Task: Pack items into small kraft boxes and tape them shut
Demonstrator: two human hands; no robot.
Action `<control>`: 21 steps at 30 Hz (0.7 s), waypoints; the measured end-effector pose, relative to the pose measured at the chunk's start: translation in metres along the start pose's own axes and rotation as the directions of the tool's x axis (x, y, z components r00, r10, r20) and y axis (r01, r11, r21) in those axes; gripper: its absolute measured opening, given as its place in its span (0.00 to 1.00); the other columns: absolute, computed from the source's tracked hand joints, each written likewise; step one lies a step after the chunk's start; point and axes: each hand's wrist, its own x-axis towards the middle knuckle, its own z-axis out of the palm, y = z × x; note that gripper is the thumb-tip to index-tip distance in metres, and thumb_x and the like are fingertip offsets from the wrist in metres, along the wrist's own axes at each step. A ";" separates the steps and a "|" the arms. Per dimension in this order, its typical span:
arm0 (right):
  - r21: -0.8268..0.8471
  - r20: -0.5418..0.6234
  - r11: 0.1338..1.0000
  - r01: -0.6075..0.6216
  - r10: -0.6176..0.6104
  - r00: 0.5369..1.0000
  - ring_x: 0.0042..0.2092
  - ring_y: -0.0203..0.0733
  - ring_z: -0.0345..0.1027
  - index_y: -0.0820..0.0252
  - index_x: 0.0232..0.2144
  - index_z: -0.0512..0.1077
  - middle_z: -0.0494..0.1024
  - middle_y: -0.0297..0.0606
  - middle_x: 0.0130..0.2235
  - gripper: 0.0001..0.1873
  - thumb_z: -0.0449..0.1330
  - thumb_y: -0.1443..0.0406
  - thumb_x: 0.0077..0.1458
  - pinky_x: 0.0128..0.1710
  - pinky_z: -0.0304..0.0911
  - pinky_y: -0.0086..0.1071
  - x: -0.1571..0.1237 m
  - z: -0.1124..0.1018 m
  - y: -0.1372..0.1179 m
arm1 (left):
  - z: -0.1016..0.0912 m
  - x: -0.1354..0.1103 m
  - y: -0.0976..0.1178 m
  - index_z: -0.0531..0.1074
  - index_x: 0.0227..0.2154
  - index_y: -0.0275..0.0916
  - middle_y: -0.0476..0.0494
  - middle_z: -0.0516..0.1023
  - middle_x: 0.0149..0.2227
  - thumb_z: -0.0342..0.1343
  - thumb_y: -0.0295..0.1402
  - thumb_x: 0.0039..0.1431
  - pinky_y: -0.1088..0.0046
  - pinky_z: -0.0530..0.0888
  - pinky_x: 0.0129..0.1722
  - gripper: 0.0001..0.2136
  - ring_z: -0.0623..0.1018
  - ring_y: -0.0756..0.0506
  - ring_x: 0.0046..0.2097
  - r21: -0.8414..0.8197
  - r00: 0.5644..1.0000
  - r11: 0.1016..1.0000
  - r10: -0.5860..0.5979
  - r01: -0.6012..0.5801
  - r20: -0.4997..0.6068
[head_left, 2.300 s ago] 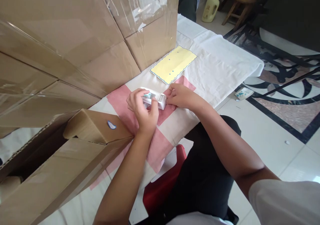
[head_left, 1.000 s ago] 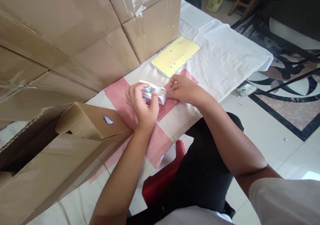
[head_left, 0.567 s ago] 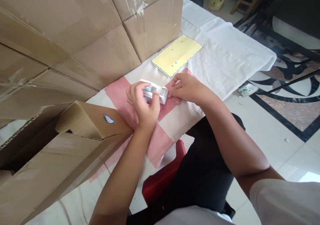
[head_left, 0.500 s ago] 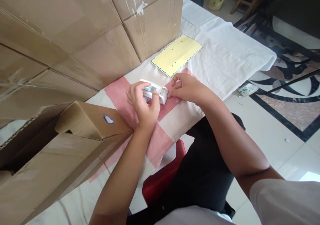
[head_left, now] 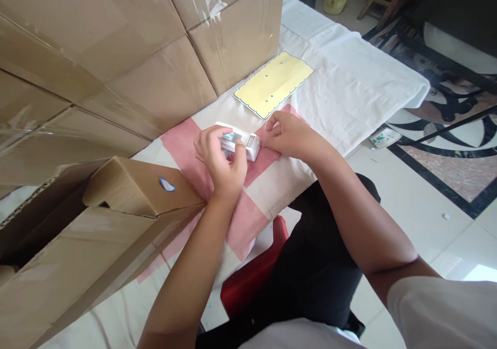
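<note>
A small white device point(head_left: 252, 141), its exact kind unclear, lies on the pink-and-white checked cloth point(head_left: 245, 219). It shows a grey panel with teal marks and a slot at its right end. My left hand point(head_left: 219, 157) grips its left part, thumb on the near side and fingers over the far side, hiding some of it. At the slotted end, my right hand point(head_left: 289, 135) has thumb and forefinger pinched together; anything between them is too small to make out. Just beyond the hands lies a yellow card point(head_left: 274, 85) with a blue scalloped border.
Taped cardboard boxes point(head_left: 132, 69) are stacked along the back left. An opened carton point(head_left: 128, 183) with a blue-edged sticker stands at the near left. White cloth point(head_left: 341, 74) covers the table's right end. Below the edge are a red stool point(head_left: 248, 287) and a tiled floor.
The hands keep their hold and the device stays in place on the cloth. The whole view has shifted very slightly.
</note>
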 end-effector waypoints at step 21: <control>0.140 0.025 0.984 0.107 -0.111 0.993 0.30 0.42 0.71 0.54 0.34 0.66 0.75 0.35 0.28 0.08 0.61 0.71 0.54 0.29 0.68 0.36 0.008 0.006 0.010 | 0.002 0.001 -0.006 0.71 0.44 0.43 0.38 0.69 0.55 0.57 0.26 0.54 0.53 0.62 0.63 0.14 0.68 0.37 0.60 0.036 0.997 0.998 -0.042 0.044 -0.068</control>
